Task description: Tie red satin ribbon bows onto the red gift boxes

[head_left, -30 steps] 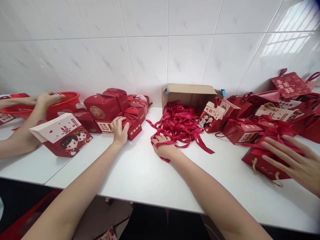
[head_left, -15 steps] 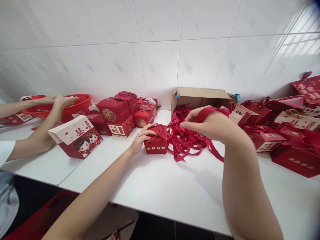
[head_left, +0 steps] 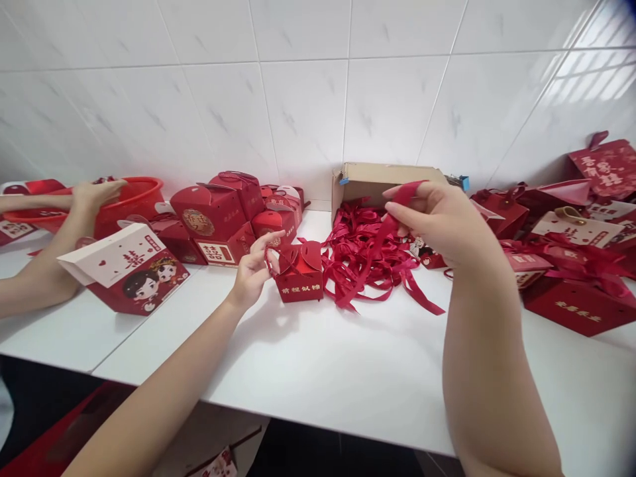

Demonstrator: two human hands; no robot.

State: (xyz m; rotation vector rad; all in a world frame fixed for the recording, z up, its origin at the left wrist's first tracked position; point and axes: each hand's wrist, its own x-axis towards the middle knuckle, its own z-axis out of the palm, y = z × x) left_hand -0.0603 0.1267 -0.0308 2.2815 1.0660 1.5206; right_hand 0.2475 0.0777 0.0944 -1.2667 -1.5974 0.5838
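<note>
My left hand (head_left: pixel 254 265) pinches the left top flap of a small red gift box (head_left: pixel 299 273) that stands on the white table (head_left: pixel 318 358). My right hand (head_left: pixel 437 218) is raised above the table, its fingers closed on a red ribbon (head_left: pixel 377 242) that hangs down into the red ribbon pile (head_left: pixel 368 262). The pile spills out of an open cardboard box (head_left: pixel 382 182) lying on its side against the tiled wall.
Stacked red gift boxes (head_left: pixel 218 215) stand behind the small box. A larger box with cartoon figures (head_left: pixel 124 268) lies at the left. Another person's hand (head_left: pixel 94 195) rests on a red basin (head_left: pixel 129 199). More red boxes and bags (head_left: pixel 576 265) crowd the right side.
My right hand lifted a ribbon from the pile and now holds it higher. My left hand drew the small red box away from the stack and shifted to pinch its flap.
</note>
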